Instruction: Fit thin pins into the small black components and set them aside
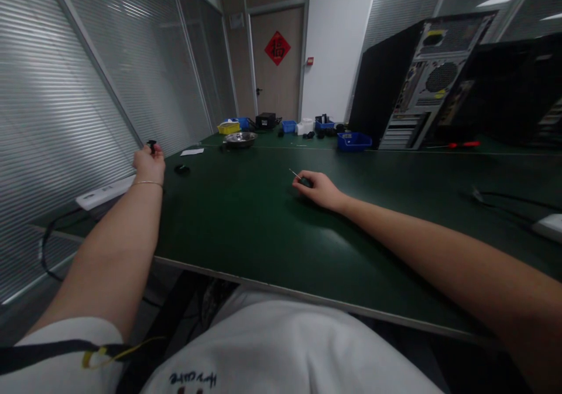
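Note:
My left hand (149,163) is raised near the left edge of the dark green table (246,218), its fingers pinched on a small black part (151,144). A second small black piece (181,170) lies on the table just to its right. My right hand (317,188) rests on the table near the middle, closed around a thin tool with a slim metal tip (294,174) that points up and left.
A metal bowl (240,139), yellow and blue bins (353,141) and black devices stand at the far end. Computer towers (417,84) and a red-handled screwdriver (456,144) are at the right. A white power strip (105,192) lies at the left; cables (504,198) lie at the right.

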The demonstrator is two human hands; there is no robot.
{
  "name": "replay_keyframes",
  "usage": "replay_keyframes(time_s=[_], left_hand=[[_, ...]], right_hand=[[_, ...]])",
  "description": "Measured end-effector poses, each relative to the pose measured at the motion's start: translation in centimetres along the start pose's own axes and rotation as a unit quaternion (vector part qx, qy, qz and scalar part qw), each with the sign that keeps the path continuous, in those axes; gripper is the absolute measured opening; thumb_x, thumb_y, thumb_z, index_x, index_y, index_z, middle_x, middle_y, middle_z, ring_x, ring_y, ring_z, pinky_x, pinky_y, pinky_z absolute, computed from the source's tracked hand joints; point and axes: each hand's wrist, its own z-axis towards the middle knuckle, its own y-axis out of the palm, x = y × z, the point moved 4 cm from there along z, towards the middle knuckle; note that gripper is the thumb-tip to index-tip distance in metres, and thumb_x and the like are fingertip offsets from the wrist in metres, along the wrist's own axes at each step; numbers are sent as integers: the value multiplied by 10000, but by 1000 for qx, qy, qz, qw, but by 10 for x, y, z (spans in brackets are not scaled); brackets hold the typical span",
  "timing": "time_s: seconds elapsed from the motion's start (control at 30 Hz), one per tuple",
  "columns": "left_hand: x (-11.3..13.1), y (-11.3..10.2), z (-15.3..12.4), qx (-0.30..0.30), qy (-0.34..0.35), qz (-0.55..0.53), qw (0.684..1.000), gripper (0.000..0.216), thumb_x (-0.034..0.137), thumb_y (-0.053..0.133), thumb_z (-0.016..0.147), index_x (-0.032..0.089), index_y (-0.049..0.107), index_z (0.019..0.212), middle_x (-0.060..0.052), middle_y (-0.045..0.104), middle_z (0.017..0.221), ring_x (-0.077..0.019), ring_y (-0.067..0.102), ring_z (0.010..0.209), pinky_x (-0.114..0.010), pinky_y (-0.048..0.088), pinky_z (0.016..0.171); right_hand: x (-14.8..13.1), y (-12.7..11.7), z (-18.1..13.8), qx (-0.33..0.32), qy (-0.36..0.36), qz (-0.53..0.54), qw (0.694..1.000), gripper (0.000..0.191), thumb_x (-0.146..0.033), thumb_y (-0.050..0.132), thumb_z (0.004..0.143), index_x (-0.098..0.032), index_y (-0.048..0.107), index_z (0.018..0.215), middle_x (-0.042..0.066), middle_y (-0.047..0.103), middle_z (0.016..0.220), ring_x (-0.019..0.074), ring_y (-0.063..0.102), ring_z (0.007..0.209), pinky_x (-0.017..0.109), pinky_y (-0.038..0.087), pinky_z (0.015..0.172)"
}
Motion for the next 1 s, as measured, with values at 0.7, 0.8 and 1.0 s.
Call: replay_keyframes(time_s=[0.7,0.8,1.0], left_hand=[[-6,10,-6,73,0,-136,988,156,-4,350,912,88,423,809,-1,490,736,-24,523,690,-97,470,600],[-8,9,-5,61,-8,-147,987,146,16,355,922,85,427,815,1,496,737,-22,526,695,-99,475,620],[-11,7,-3,73,0,-151,986,127,25,384,937,90,416,833,26,505,730,-4,524,686,-89,469,629]], right_hand=[[-5,1,-2,-12,-3,7,1000,208,-338,534,847,-172,612,944,18,641,754,141,579,669,273,437,645],[-6,2,-3,-20,-6,6,1000,204,-332,531,851,-173,612,950,21,644,757,142,585,669,277,445,650],[-6,2,-3,-22,-8,-2,1000,199,-326,531,851,-178,612,955,22,645,773,144,587,675,277,442,651]])
